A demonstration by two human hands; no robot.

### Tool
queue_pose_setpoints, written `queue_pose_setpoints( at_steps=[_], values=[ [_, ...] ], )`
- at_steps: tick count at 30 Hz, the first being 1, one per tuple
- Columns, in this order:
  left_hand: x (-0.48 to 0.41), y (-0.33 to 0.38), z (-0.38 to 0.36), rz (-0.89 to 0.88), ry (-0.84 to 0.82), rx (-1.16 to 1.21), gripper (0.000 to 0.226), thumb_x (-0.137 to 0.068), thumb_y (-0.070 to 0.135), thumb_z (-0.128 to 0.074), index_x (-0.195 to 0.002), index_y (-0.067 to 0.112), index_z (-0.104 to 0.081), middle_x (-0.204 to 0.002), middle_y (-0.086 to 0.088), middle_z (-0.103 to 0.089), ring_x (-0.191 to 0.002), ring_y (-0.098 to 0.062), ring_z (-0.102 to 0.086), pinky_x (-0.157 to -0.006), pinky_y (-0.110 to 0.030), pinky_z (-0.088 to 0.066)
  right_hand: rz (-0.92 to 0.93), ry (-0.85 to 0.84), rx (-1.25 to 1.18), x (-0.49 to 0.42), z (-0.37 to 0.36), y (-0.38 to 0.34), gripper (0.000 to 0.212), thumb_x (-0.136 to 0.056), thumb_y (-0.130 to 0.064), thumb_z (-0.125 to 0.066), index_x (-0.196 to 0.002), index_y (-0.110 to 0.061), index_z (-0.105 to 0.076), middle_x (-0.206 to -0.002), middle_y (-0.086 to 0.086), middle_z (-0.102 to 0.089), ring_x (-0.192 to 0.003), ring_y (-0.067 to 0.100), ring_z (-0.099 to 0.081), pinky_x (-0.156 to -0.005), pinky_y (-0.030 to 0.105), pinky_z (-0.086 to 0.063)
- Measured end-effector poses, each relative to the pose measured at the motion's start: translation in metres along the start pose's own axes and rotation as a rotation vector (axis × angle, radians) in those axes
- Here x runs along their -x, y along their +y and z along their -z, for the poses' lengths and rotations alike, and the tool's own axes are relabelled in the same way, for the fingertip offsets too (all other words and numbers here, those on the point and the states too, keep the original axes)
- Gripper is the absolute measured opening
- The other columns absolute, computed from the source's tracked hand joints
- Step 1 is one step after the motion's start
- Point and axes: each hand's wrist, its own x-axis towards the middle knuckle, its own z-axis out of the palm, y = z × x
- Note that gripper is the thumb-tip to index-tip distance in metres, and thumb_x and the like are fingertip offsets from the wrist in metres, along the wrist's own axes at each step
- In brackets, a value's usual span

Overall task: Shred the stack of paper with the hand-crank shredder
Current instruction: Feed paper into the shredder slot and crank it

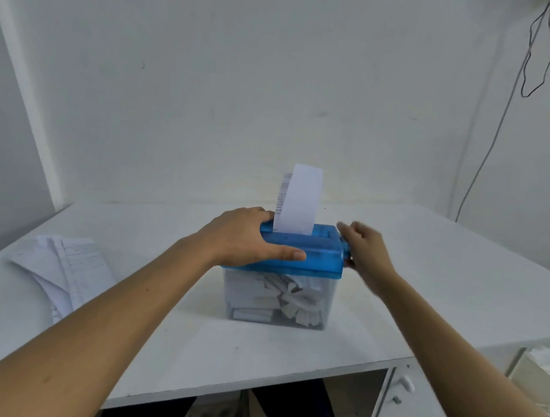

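A white table (424, 284) bears the hand-crank shredder (316, 256), which stands at its middle; its blue top sits on a clear bin (244, 307) crowded with cut strips (287, 297); the stack of paper (68, 265) lies fanned well to the shredder's left; the left hand (242, 238) clasps the shredder's top, fingers over the far edge, thumb along the front; the right hand (365, 250), blurred, is at the shredder's right end, fingers curled about the crank (348, 255), mostly hidden; a sheet (300, 200) stands upright in the shredder's slot.
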Motion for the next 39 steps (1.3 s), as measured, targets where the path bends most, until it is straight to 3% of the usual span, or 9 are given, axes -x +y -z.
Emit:
queue_pose_setpoints(
  at_steps=[4,9,12,16,18,23,32,37,39],
  values=[
    [0.003,0.004,0.000,0.014,0.032,-0.031,0.084,-0.064,0.092,-0.061,-0.136,0.049,-0.054,-0.131,0.021,-0.060,-0.110,-0.011,-0.058,-0.095,-0.037,-0.052,-0.093,-0.032,0.068,0.027,-0.007,0.027,0.032,-0.103,-0.019,-0.045,-0.085,0.004,-0.059,-0.065,0.009,-0.050,-0.051,0.015,-0.042,-0.045,0.028,-0.039],
    [0.003,0.007,0.002,0.063,0.030,-0.111,0.091,-0.063,0.097,-0.053,-0.141,0.050,-0.050,-0.135,0.020,-0.058,-0.111,-0.012,-0.056,-0.090,-0.036,-0.051,-0.184,-0.129,0.187,0.068,0.004,0.018,0.045,-0.107,-0.036,-0.041,-0.081,-0.006,-0.062,-0.060,0.006,-0.053,-0.043,0.012,-0.040,-0.041,0.023,-0.036],
    [0.002,0.007,0.002,0.068,0.011,-0.116,0.095,-0.061,0.097,-0.054,-0.143,0.049,-0.048,-0.139,0.019,-0.056,-0.116,-0.014,-0.057,-0.094,-0.038,-0.052,-0.107,-0.242,0.283,0.086,0.027,-0.002,0.055,-0.104,-0.048,-0.042,-0.069,-0.008,-0.058,-0.053,0.004,-0.052,-0.042,0.015,-0.042,-0.043,0.024,-0.040],
    [0.001,0.008,0.005,0.070,0.002,-0.095,0.091,-0.060,0.097,-0.057,-0.139,0.052,-0.049,-0.133,0.020,-0.059,-0.111,-0.015,-0.059,-0.093,-0.040,-0.053,0.033,-0.422,-0.003,0.091,0.052,-0.044,0.046,-0.093,-0.043,-0.054,-0.055,-0.017,-0.049,-0.054,0.005,-0.033,-0.046,0.019,-0.032,-0.047,0.024,-0.042],
    [0.001,0.008,0.005,0.072,-0.018,-0.060,0.090,-0.060,0.095,-0.060,-0.139,0.052,-0.050,-0.132,0.020,-0.059,-0.111,-0.014,-0.058,-0.095,-0.040,-0.053,0.091,-0.470,0.019,0.085,0.055,-0.053,0.047,-0.089,-0.042,-0.063,-0.056,-0.013,-0.045,-0.055,0.007,-0.031,-0.047,0.019,-0.033,-0.050,0.022,-0.045],
    [-0.002,0.007,0.005,0.057,-0.029,-0.009,0.090,-0.060,0.090,-0.068,-0.137,0.047,-0.052,-0.133,0.020,-0.059,-0.112,-0.014,-0.059,-0.098,-0.040,-0.053,0.137,-0.298,-0.089,0.054,0.042,-0.064,0.049,-0.092,-0.051,-0.058,-0.065,-0.011,-0.050,-0.055,0.001,-0.030,-0.047,0.017,-0.034,-0.048,0.026,-0.041],
    [-0.002,0.007,0.004,0.010,-0.018,0.011,0.089,-0.063,0.086,-0.067,-0.139,0.043,-0.051,-0.118,0.020,-0.055,-0.108,-0.014,-0.059,-0.097,-0.040,-0.054,0.146,-0.006,0.052,-0.011,0.008,-0.059,0.029,-0.100,-0.036,-0.060,-0.085,-0.012,-0.053,-0.072,-0.002,-0.062,-0.050,0.008,-0.050,-0.048,0.022,-0.046],
    [-0.002,0.007,0.004,0.003,-0.023,0.003,0.086,-0.064,0.086,-0.067,-0.138,0.045,-0.051,-0.118,0.020,-0.058,-0.106,-0.012,-0.059,-0.095,-0.038,-0.054,-0.039,-0.021,0.142,-0.010,-0.008,-0.016,0.040,-0.101,-0.042,-0.056,-0.085,-0.005,-0.058,-0.075,0.009,-0.062,-0.066,0.022,-0.056,-0.064,0.037,-0.056],
    [-0.002,0.007,0.003,0.006,-0.026,-0.016,0.091,-0.064,0.088,-0.065,-0.141,0.044,-0.050,-0.128,0.017,-0.060,-0.108,-0.013,-0.058,-0.095,-0.038,-0.054,-0.118,-0.070,0.171,0.000,-0.011,-0.001,0.031,-0.104,-0.025,-0.047,-0.086,-0.004,-0.062,-0.073,0.011,-0.058,-0.064,0.023,-0.052,-0.057,0.034,-0.050]
  ],
)
